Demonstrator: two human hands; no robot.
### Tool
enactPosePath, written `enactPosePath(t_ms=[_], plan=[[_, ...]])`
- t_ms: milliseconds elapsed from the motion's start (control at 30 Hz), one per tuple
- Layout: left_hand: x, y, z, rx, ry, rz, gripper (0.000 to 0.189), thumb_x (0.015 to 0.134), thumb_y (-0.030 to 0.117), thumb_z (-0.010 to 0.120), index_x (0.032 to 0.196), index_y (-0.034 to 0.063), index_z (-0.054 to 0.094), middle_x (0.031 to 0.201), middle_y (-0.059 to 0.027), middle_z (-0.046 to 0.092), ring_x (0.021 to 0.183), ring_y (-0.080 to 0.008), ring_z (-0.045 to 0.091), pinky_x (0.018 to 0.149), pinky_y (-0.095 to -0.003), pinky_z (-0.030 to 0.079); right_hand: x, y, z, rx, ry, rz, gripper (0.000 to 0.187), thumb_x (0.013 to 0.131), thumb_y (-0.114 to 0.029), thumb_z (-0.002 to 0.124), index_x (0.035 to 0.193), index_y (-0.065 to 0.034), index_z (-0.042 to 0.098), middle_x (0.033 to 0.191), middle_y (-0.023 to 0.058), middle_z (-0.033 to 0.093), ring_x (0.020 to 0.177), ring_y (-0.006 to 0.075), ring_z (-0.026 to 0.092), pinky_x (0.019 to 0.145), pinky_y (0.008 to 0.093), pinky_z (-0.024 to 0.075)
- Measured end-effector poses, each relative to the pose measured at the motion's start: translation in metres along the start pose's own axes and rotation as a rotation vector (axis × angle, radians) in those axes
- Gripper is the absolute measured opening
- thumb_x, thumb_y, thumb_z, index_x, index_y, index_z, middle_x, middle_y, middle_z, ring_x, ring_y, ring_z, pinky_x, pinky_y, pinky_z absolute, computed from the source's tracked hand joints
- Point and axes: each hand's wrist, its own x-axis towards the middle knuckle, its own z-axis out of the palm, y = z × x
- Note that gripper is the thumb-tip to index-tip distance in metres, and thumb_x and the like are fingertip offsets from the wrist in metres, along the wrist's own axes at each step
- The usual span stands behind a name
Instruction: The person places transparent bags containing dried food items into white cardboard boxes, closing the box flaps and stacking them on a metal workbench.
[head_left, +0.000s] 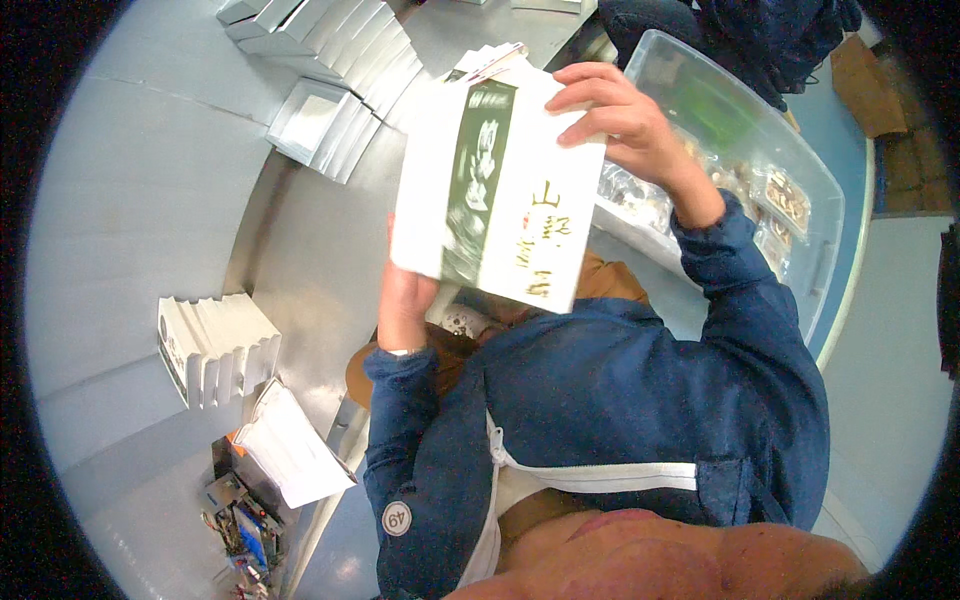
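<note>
A white printed carton (491, 187) with a green picture band and gold writing is held up, tilted, in front of my chest. Loose flaps or several thin layers stick out at its upper end. My left hand (409, 289) supports the lower left edge, and most of its fingers are hidden behind the carton. On the upper right edge, my right hand (619, 112) has its fingers spread over the printed face, its thumb out of sight. The carton is slightly blurred, so I cannot tell whether anything is inside.
Rows of white cartons (337, 52) stand on the metal table (322, 225), with another row (217, 349) nearer. A white paper sheet or flattened box (289, 446) lies by small electronic parts (251, 525). Right, a clear plastic bin (817, 195) holds clear packs. A person in dark clothing (735, 37) is beyond.
</note>
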Motion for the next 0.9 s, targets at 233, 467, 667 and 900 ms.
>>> enactPosePath(t_ms=[233,467,667,900], plan=[[-0.042,0.021,0.009,0.202,-0.104,0.126,0.04,0.101,0.013,0.044,0.137,-0.0047,0.042,0.13,-0.018,0.057,0.118,-0.0246,0.058,0.102,-0.0365,0.048,0.002,0.034,0.065,0.12,0.051,0.091,0.015,0.074,-0.004,0.071,0.086,-0.0137,0.075,0.126,0.0081,0.06,0.123,0.0293,0.052,0.101,0.0389,0.0427],[-0.045,0.015,-0.099,0.261,0.485,0.241,0.042,0.099,0.008,0.042,0.14,-0.0035,0.036,0.132,-0.0203,0.053,0.118,-0.0287,0.057,0.101,-0.042,0.048,-0.056,0.104,0.096,0.062,0.072,0.542,0.041,0.082,-0.009,0.064,0.123,-0.0128,0.062,0.133,0.012,0.052,0.123,0.029,0.052,0.101,0.0375,0.0457],[-0.066,0.012,-0.193,0.419,0.77,0.108,0.05,0.095,0.012,0.048,0.142,-0.0003,0.036,0.135,-0.0183,0.05,0.12,-0.0319,0.054,0.098,-0.0469,0.047,-0.152,0.17,0.061,-0.076,0.027,1.049,0.036,0.087,-0.02,0.064,0.122,-0.0099,0.064,0.125,0.0148,0.059,0.109,0.0289,0.062,0.091,0.0379,0.0506],[-0.058,-0.007,-0.179,0.873,0.994,0.403,0.076,0.081,0.009,0.067,0.143,-0.0124,0.029,0.143,-0.0302,0.037,0.128,-0.0353,0.043,0.109,-0.044,0.033,-0.125,0.216,0.072,-0.112,0.221,0.914,0.046,0.081,-0.027,0.071,0.123,-0.0101,0.063,0.114,0.0155,0.061,0.099,0.029,0.063,0.088,0.0374,0.0505]])
